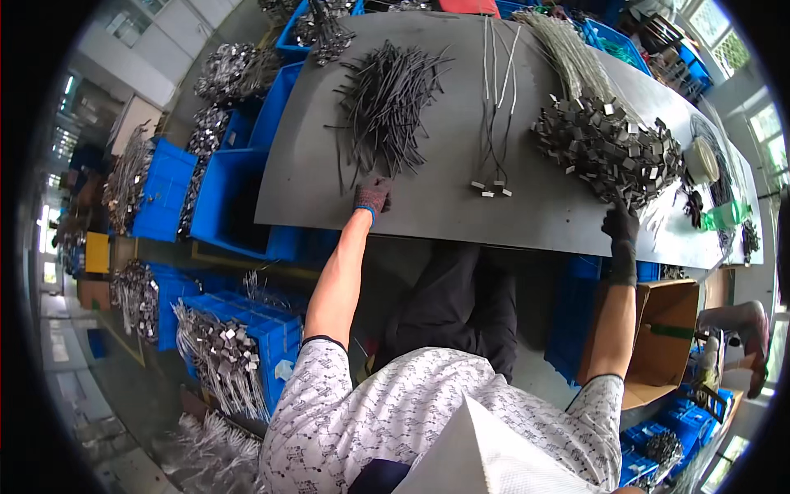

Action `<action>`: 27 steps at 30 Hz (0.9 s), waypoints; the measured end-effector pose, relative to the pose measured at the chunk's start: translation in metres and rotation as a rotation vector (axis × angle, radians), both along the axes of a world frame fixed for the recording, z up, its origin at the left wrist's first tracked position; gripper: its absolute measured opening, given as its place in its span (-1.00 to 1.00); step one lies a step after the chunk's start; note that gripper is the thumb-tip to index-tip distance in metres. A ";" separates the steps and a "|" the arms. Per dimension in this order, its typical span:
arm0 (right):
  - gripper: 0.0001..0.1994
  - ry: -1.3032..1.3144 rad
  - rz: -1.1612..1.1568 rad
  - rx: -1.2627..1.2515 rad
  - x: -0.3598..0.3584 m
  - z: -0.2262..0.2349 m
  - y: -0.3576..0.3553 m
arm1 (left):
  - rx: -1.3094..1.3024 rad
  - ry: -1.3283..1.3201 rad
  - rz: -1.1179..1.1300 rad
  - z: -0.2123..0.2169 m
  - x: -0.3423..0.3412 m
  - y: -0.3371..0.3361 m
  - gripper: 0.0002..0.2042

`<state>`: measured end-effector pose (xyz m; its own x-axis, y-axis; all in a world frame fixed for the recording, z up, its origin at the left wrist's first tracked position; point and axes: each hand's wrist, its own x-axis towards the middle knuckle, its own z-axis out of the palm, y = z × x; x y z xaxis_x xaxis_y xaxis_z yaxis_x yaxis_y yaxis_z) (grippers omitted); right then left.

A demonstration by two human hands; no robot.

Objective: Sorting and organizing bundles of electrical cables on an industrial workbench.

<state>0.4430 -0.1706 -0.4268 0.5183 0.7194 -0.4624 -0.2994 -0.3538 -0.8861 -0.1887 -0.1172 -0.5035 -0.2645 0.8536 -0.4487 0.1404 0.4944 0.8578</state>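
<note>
Left hand [373,196], grey knit glove, fingers curled onto the near end of a loose heap of thin dark strips [385,99]. Right hand [621,224], black glove, reaches the heap of small square metal clips [607,148]; grip unclear. Grey tabletop [444,206] beneath both.

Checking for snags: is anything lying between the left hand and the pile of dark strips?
Nothing visible. The left hand rests on the grey table at the near edge of the dark strips, with only bare tabletop around it.

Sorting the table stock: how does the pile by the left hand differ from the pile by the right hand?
The dark strip pile holds long thin pieces, loosely fanned; the metal clip heap holds short squarish pieces, densely packed. The left hand touches the strips' near end; the right hand reaches the clips' edge. Both lie on the grey table.
</note>
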 end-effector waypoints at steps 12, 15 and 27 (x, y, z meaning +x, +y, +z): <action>-0.81 -0.681 0.408 -0.057 0.009 -0.053 -0.286 | 0.290 1.051 -0.153 0.008 0.030 -0.029 -0.67; -0.74 -0.715 0.178 -0.042 -0.041 -0.057 -0.337 | -0.042 0.961 -0.328 0.008 0.026 -0.017 -0.72; -0.74 -0.421 1.102 -0.889 -0.136 -0.201 -0.649 | 0.054 -0.217 -0.014 0.041 0.099 -0.077 -0.86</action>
<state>0.3065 -0.8192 -0.6275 0.1157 0.3978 -0.9101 0.6933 -0.6885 -0.2128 -0.0899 -0.1938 -0.4623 -0.1546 0.8811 -0.4470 -0.0432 0.4459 0.8940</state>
